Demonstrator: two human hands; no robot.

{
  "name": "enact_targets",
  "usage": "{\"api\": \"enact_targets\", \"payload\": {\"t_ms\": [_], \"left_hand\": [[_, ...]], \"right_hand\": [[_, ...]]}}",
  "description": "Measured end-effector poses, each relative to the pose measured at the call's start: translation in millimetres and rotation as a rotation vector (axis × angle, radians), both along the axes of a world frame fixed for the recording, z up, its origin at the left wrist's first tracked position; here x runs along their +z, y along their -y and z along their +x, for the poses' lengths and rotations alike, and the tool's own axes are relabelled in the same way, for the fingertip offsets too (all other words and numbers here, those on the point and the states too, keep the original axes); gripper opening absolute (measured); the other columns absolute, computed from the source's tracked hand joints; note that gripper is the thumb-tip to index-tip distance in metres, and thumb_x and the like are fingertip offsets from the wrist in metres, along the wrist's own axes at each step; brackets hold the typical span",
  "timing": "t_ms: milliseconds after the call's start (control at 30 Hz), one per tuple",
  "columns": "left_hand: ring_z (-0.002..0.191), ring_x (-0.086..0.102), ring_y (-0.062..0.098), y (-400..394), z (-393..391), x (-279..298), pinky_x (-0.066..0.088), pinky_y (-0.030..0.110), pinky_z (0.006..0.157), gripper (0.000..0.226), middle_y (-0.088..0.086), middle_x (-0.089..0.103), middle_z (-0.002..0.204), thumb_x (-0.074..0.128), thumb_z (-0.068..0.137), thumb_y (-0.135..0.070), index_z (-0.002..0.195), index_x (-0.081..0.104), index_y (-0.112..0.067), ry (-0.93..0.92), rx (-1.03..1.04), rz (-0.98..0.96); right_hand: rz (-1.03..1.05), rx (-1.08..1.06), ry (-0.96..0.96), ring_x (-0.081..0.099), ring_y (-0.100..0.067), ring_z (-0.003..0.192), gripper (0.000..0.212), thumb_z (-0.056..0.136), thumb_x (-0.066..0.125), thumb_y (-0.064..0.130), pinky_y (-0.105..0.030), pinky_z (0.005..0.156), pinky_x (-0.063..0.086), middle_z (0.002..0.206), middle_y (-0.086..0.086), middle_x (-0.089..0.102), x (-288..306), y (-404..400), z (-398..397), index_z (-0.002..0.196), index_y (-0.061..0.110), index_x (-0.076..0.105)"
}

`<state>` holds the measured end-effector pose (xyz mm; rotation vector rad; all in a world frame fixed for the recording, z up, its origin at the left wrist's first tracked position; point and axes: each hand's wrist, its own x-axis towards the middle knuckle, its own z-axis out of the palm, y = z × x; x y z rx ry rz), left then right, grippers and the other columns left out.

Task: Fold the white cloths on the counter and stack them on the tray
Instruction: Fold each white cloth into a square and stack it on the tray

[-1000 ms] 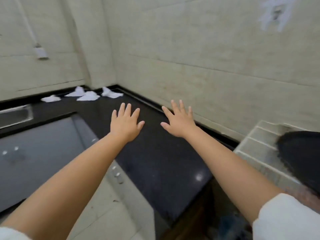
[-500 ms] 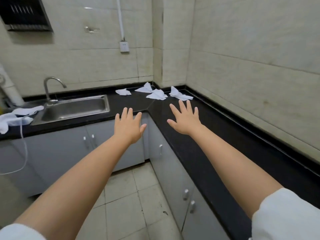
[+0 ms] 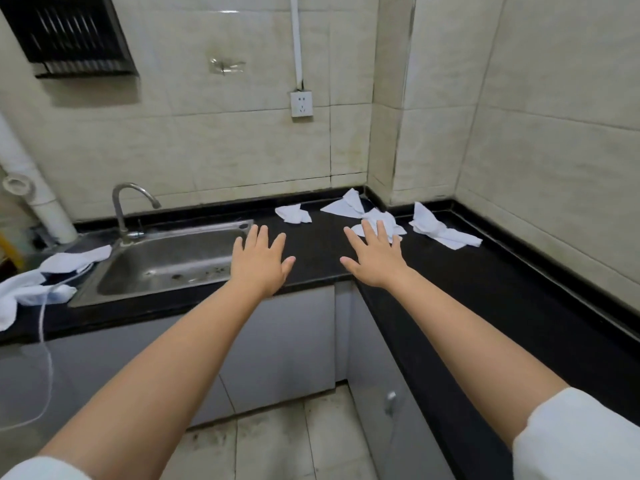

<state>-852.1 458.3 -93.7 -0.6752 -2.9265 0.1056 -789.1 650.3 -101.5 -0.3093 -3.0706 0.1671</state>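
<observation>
Hands spread flat (left hand (image 3: pixel 258 263), right hand (image 3: pixel 375 259), grip empty), white cloths (image 3: pixel 367 211) near counter (image 3: pixel 502 289) corner

Both my arms stretch straight out ahead, bare to the elbows. My left hand (image 3: pixel 259 263) is flat, palm down, fingers spread and empty. My right hand (image 3: pixel 375 259) matches it, fingers fanned, thumb out toward the left, holding nothing.

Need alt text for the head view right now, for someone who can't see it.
Two bare hands, left and right, reach open and empty over a black corner counter toward four crumpled white cloths. A steel sink lies left, more white cloth beside it; no tray shows.
</observation>
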Motion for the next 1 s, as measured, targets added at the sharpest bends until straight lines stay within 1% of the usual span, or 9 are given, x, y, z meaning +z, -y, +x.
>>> {"api": "enact_targets", "payload": {"t_ms": [200, 433, 633, 733, 833, 933, 1000], "left_hand": [[0.145, -0.004, 0.026, -24.7, -126.9, -22.2, 0.006, 0.045, 0.117, 0.056, 0.013, 0.004, 0.157, 0.023, 0.099, -0.045, 0.148, 0.011, -0.021, 0.048, 0.003, 0.011], [0.145, -0.002, 0.027, -49.2, -308.3, -66.0, 0.008, 0.044, 0.118, 0.057, 0.012, 0.005, 0.157, 0.023, 0.099, -0.046, 0.148, 0.012, -0.020, 0.091, -0.041, 0.034], [0.145, -0.004, 0.027, -60.7, -451.4, -105.0, 0.006, 0.043, 0.118, 0.057, 0.011, 0.003, 0.157, 0.023, 0.099, -0.046, 0.148, 0.010, -0.021, 0.220, -0.065, -0.006], [0.145, -0.002, 0.027, -69.3, -498.3, -128.2, 0.007, 0.044, 0.118, 0.056, 0.012, 0.005, 0.157, 0.024, 0.099, -0.045, 0.148, 0.013, -0.021, 0.274, -0.075, -0.013], [0.145, -0.004, 0.027, -77.0, -529.2, -150.6, 0.005, 0.044, 0.118, 0.056, 0.012, 0.003, 0.157, 0.024, 0.099, -0.044, 0.148, 0.011, -0.021, 0.355, -0.077, -0.014], [0.145, -0.004, 0.027, -78.1, -546.2, -176.4, 0.003, 0.043, 0.117, 0.056, 0.012, 0.003, 0.157, 0.024, 0.099, -0.044, 0.148, 0.010, -0.021, 0.411, -0.047, -0.025], [0.145, -0.004, 0.027, -78.5, -552.9, -190.4, 0.002, 0.043, 0.118, 0.057, 0.012, 0.003, 0.157, 0.023, 0.099, -0.045, 0.149, 0.010, -0.021, 0.439, -0.015, -0.027]], "right_hand": [[0.000, 0.002, 0.062, -0.016, -0.032, 0.142, 0.061, 0.097, 0.030, 0.046, -0.052, 0.114, -0.003, 0.156, -0.009, -0.011, -21.0, -28.4, -128.3, 0.147, 0.028, 0.000], [-0.004, -0.025, 0.109, -0.016, -0.032, 0.142, 0.062, 0.097, 0.030, 0.047, -0.052, 0.114, -0.003, 0.157, -0.009, -0.010, -59.2, -47.9, -300.0, 0.148, 0.028, 0.000], [-0.054, -0.105, 0.248, -0.015, -0.031, 0.142, 0.062, 0.096, 0.032, 0.046, -0.052, 0.115, -0.001, 0.157, -0.008, -0.008, -96.5, -63.7, -438.0, 0.148, 0.028, 0.002], [-0.076, -0.100, 0.329, -0.014, -0.032, 0.143, 0.062, 0.097, 0.032, 0.045, -0.052, 0.115, 0.000, 0.157, -0.008, -0.008, -122.9, -68.2, -484.2, 0.148, 0.026, 0.003], [-0.105, -0.090, 0.346, -0.009, -0.032, 0.143, 0.060, 0.097, 0.034, 0.042, -0.051, 0.115, 0.003, 0.157, -0.008, -0.001, -152.2, -70.5, -526.8, 0.147, 0.023, 0.008], [-0.118, -0.050, 0.318, 0.003, -0.030, 0.144, 0.058, 0.096, 0.038, 0.038, -0.047, 0.116, 0.010, 0.155, -0.008, 0.011, -184.8, -68.8, -570.1, 0.146, 0.019, 0.016], [-0.113, -0.001, 0.292, 0.016, -0.028, 0.141, 0.056, 0.095, 0.041, 0.034, -0.042, 0.114, 0.017, 0.151, -0.011, 0.023, -206.0, -67.3, -596.6, 0.143, 0.014, 0.023]]}}
